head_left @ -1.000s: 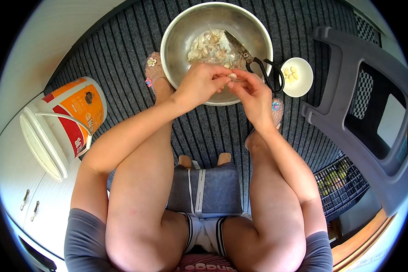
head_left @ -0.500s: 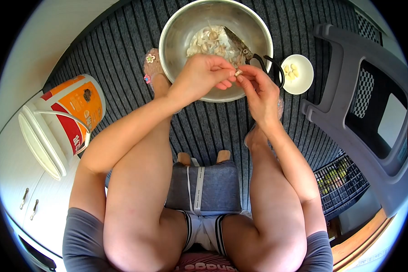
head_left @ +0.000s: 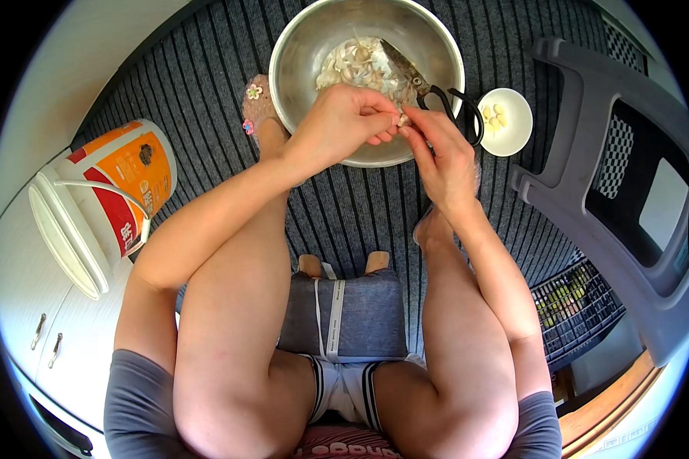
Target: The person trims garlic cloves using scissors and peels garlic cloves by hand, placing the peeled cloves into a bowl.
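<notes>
Over the near side of a steel bowl (head_left: 291,84), my two hands meet fingertip to fingertip. A small garlic clove (head_left: 404,120) is pinched between them. My left hand (head_left: 341,122) has thumb and index finger closed on one side of it, and my right hand (head_left: 442,153) grips the other side. Inside the bowl lie garlic cloves and loose skins (head_left: 360,63). Scissors (head_left: 413,79) with black handles rest across the bowl's right rim, blades pointing in. A white bowl (head_left: 519,126) to the right holds several peeled cloves (head_left: 494,118).
An orange and white bucket (head_left: 142,164) with a lid lies tilted at the left by white cabinet doors (head_left: 31,298). A grey plastic stool (head_left: 559,164) and a black basket (head_left: 578,310) stand at the right. Striped dark mat (head_left: 344,206) covers the floor.
My fingers have shifted slightly around the garlic clove, showing more of it. Both hands stay over the steel bowl. The view has moved a little.
</notes>
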The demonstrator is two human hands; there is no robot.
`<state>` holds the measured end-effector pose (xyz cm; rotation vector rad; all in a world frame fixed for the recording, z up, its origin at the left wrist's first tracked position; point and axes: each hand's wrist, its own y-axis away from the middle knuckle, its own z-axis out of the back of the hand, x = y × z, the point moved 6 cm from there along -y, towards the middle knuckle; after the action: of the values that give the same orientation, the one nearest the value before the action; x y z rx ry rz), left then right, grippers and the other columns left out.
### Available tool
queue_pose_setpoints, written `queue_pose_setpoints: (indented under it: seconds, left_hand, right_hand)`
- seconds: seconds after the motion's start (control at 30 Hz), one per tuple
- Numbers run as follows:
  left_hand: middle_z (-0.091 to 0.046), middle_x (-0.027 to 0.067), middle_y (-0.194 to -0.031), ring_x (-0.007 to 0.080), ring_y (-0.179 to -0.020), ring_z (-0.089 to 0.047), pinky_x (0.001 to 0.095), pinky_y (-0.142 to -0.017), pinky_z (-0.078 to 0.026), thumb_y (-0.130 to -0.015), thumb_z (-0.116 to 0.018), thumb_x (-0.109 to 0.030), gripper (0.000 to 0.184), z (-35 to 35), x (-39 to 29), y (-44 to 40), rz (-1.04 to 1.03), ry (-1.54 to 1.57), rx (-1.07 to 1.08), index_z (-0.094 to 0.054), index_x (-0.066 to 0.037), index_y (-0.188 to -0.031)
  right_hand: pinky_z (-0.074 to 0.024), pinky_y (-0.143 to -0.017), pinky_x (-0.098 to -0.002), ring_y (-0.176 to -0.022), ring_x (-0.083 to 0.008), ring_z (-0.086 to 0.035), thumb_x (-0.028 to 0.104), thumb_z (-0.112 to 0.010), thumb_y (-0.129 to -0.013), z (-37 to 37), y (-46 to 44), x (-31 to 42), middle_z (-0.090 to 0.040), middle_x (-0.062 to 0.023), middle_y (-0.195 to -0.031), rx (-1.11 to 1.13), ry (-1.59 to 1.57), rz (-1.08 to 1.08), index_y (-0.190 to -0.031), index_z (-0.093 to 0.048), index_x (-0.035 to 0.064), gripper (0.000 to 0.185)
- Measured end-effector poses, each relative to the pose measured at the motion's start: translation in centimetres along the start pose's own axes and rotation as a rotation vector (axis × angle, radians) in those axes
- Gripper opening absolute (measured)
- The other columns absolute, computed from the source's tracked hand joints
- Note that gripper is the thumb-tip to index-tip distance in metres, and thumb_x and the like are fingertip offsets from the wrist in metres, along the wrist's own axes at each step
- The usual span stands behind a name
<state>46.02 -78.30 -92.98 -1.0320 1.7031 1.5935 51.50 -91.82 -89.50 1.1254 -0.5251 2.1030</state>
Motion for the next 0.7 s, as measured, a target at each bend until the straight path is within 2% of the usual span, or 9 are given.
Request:
queue_pose_setpoints:
  seconds: [0.13, 0.23, 0.33, 0.4, 0.6, 0.7]
  left_hand:
    - [-0.069, 0.0104, -0.088, 0.0119, -0.076, -0.064, 0.0238, -0.071, -0.053, -0.090, -0.059, -0.009, 0.016, 0.0, 0.3, 0.0, 0.008, 0.015, 0.006, -0.065, 0.004, -0.097]
    - [-0.068, 0.0094, -0.078, 0.0125, -0.070, -0.065, 0.0246, -0.066, -0.054, -0.086, -0.059, -0.007, 0.014, -0.1, 0.2, 0.2, -0.027, 0.012, -0.032, -0.066, 0.005, -0.089]
    - [-0.068, 0.0083, -0.083, 0.0108, -0.074, -0.063, 0.0236, -0.070, -0.052, -0.090, -0.058, -0.008, 0.015, -0.3, 0.3, 0.3, 0.002, -0.067, 0.007, -0.064, 0.003, -0.098]
    - [-0.067, 0.0073, -0.082, 0.0103, -0.074, -0.062, 0.0234, -0.070, -0.051, -0.090, -0.058, -0.008, 0.013, -0.2, 0.3, 0.2, -0.018, -0.030, -0.001, -0.063, 0.003, -0.097]
    - [-0.065, 0.0061, -0.079, 0.0098, -0.071, -0.059, 0.0234, -0.066, -0.050, -0.090, -0.056, -0.008, 0.012, -0.1, 0.7, -0.5, -0.022, 0.048, 0.006, -0.061, 0.002, -0.096]
    - [-0.065, 0.0058, -0.078, 0.0098, -0.068, -0.059, 0.0235, -0.064, -0.048, -0.090, -0.055, -0.009, 0.013, 0.3, 1.5, -0.7, 0.036, 0.117, -0.004, -0.061, 0.001, -0.096]
  right_hand:
    - [-0.0524, -0.072, -0.0344, -0.085, -0.0304, -0.065, 0.002, -0.063, -0.083, -0.1, 0.1, 0.2, -0.064, -0.0155, -0.098, 0.012, -0.006, -0.019, -0.107, -0.064, -0.0006, 0.024]
    - [-0.0526, -0.072, -0.0344, -0.085, -0.0307, -0.065, 0.001, -0.063, -0.082, -0.2, 0.2, 0.4, -0.064, -0.0157, -0.098, 0.031, -0.023, -0.032, -0.108, -0.063, -0.0009, 0.025]
    - [-0.0527, -0.071, -0.0338, -0.084, -0.0302, -0.065, 0.000, -0.064, -0.082, -0.3, 0.3, 0.4, -0.064, -0.0159, -0.097, 0.039, -0.045, -0.042, -0.108, -0.063, -0.0009, 0.026]
    - [-0.0528, -0.071, -0.0326, -0.083, -0.0285, -0.066, 0.000, -0.064, -0.082, -0.4, 0.3, 0.1, -0.064, -0.0156, -0.096, 0.018, -0.045, -0.035, -0.109, -0.063, -0.0008, 0.027]
    - [-0.0527, -0.073, -0.0268, -0.084, -0.0147, -0.066, -0.002, -0.063, -0.083, -1.5, 1.1, -2.3, -0.067, -0.0120, -0.097, -0.045, -0.397, -0.358, -0.107, -0.061, -0.0014, 0.025]
    - [-0.0524, -0.079, -0.0250, -0.089, -0.0127, -0.065, -0.004, -0.061, -0.084, -1.0, 1.0, -2.6, -0.066, -0.0111, -0.102, -0.127, -0.583, -0.345, -0.108, -0.059, -0.0033, 0.024]
